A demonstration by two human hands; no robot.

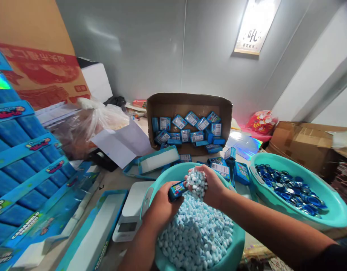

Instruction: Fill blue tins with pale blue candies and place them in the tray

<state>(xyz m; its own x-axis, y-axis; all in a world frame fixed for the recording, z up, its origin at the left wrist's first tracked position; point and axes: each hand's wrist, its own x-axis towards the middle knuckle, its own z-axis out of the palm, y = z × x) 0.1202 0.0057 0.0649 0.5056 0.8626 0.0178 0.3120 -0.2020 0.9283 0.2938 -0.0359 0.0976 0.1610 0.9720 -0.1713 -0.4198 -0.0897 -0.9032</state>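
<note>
My left hand [162, 201] is wrapped round a small blue candy tin [178, 190] with a printed label, held sideways over a turquoise basin [239, 244]. Cupped beside it, my right hand [211, 184] holds a heap of pale blue and white candies [196, 181] close to the end of the tin. Below both hands, the basin is filled with a mound of the same loose candies [201, 233]. Whether the tin has candies inside is hidden from this angle.
A second turquoise basin [335, 205] at right contains many blue metal lids [289, 190]. Behind stands a cardboard box [190, 99] with blue packs. A white scale [124, 235] and an open tray [91, 229] lie left, near stacked blue display boxes [29, 146].
</note>
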